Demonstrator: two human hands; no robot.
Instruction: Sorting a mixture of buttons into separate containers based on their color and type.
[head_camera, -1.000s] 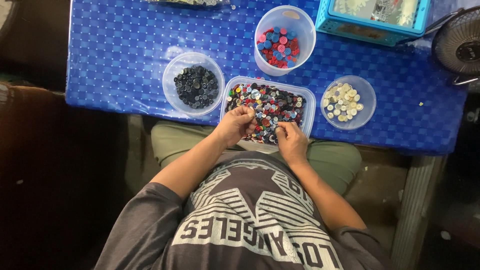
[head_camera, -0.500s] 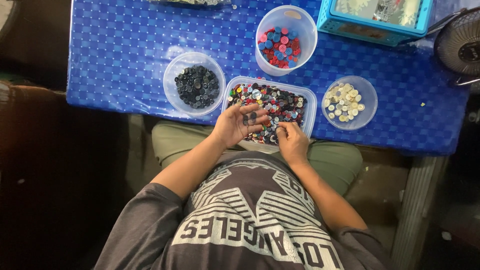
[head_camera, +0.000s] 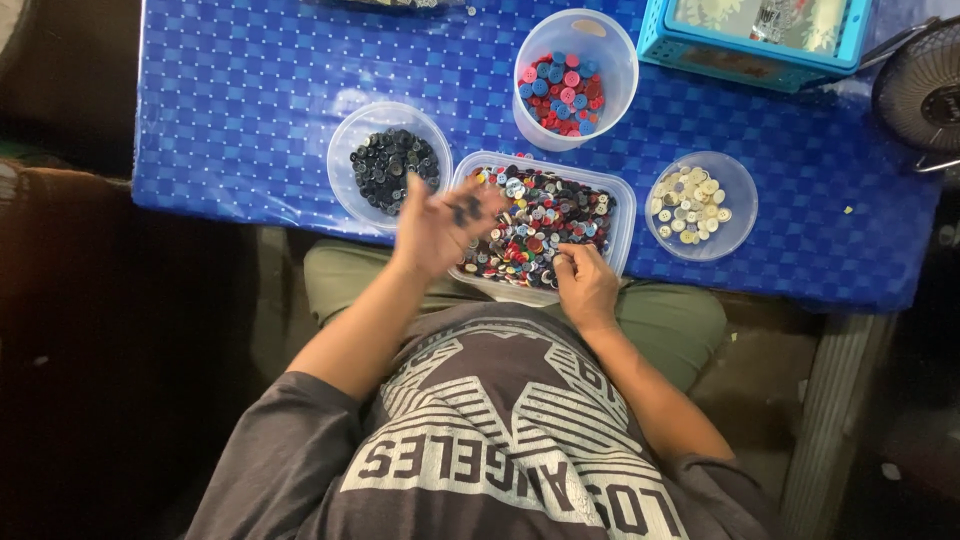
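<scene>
- Blue checked worktop (head_camera: 250, 110), seen from above our lap.
- Tray (head_camera: 622, 235) of mixed buttons (head_camera: 545, 222) sits at the near edge.
- Our left hand (head_camera: 437, 225), blurred, hovers between tray and bowl (head_camera: 345, 190) of dark buttons, pinching a few dark buttons (head_camera: 462, 208).
- Our right hand (head_camera: 585, 285) rests on the tray's near rim; we cannot tell its grip.
- Tub (head_camera: 610, 50) of red and blue buttons behind; dish (head_camera: 740, 215) of cream buttons right.
</scene>
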